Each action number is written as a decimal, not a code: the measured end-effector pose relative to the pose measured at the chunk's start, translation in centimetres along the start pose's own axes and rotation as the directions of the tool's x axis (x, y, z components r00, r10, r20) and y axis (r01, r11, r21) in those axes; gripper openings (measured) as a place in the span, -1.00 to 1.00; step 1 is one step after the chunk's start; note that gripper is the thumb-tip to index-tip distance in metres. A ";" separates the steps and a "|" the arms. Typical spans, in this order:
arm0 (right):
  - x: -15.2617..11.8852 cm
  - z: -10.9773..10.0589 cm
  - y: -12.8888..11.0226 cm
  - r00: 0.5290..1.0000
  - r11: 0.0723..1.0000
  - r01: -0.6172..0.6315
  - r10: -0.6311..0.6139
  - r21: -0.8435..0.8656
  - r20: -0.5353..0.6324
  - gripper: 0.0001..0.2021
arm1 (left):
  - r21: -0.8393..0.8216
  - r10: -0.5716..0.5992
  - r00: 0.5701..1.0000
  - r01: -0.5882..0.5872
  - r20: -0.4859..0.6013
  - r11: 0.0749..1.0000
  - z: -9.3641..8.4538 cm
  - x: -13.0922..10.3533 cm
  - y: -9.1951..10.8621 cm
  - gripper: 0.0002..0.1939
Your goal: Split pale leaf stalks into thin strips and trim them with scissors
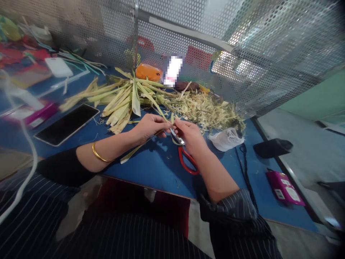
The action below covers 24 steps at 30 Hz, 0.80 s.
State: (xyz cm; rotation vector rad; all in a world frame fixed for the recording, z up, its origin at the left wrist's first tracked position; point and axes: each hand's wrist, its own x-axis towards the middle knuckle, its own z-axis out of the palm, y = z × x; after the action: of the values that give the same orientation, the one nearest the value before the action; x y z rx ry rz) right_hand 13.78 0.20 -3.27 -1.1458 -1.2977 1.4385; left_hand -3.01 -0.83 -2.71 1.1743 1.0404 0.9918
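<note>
My left hand (152,126) and my right hand (190,135) meet over the front middle of the blue table, fingertips pinched nearly together. Between them runs a thin pale green strip of dried leaf (132,154), its tail hanging out below my left hand toward the table edge. Red-handled scissors (181,160) lie under my right hand, their blades partly hidden by it. Just beyond my fingers spreads a bundle of long yellow-green leaves (118,109). A heap of shredded leaf bits (207,109) sits behind my right hand.
A ball of white string (226,140) stands right of my right hand. A black phone (67,124) lies at left. Farther right are a black cylinder (272,148) and a purple packet (285,189). A perforated metal screen (172,34) bounds the back, with an orange packet (147,72) before it.
</note>
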 end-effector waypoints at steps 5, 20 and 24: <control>0.1 0.3 0.2 0.997 0.966 -0.073 0.072 0.249 0.015 -0.75 | 0.098 -0.001 0.998 -0.005 0.059 0.995 0.4 -0.4 0.4 -0.80; -0.5 0.2 -1.1 0.916 0.896 0.364 -0.393 -0.254 -0.077 -0.82 | 0.604 0.543 0.837 -0.400 -0.066 0.689 -0.3 -0.5 0.9 -0.84; -0.8 0.5 -1.2 0.907 0.876 0.403 -0.421 -0.266 -0.012 -0.85 | 0.613 0.461 0.862 -0.484 0.211 0.624 -0.8 0.0 0.7 -0.84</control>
State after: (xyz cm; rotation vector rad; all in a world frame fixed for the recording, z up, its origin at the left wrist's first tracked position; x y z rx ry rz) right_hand 13.44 -0.53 -1.98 -0.9923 -1.5999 0.9271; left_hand -3.83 -0.60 -2.07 2.1340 1.1079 1.0275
